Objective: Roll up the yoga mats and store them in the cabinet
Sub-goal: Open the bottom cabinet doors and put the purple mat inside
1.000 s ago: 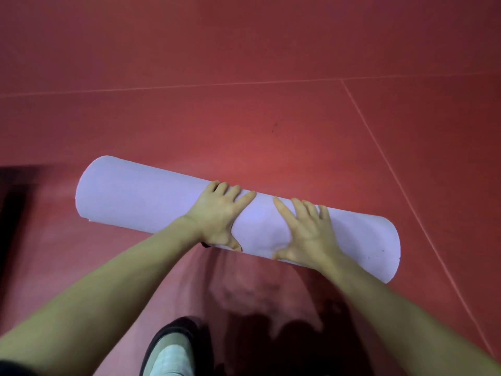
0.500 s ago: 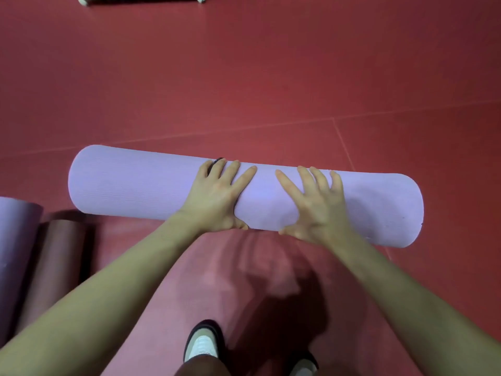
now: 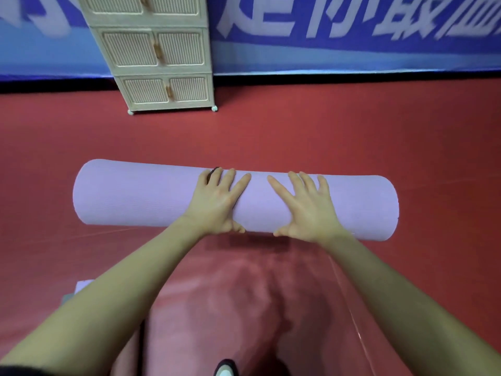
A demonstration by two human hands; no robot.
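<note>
A rolled lilac yoga mat (image 3: 141, 196) lies crosswise in front of me, above the red floor, with its shadow on the floor below it. My left hand (image 3: 217, 204) and my right hand (image 3: 306, 207) grip its middle side by side. The fingers spread over the top of the roll and the thumbs tuck under its near side. A small dark piece shows at my left fingertips. A cream cabinet (image 3: 162, 63) with slatted doors, all closed, stands on small feet against the far wall.
A blue banner (image 3: 352, 36) with large white characters covers the wall behind the cabinet. The end of another lilac roll (image 3: 82, 286) peeks out at the lower left behind my forearm. My shoe (image 3: 226, 369) shows at the bottom edge.
The view has tilted up, bringing the cabinet and banner into sight. The mat has come up level, away from the rolls at the left. Both hands keep the same hold.
</note>
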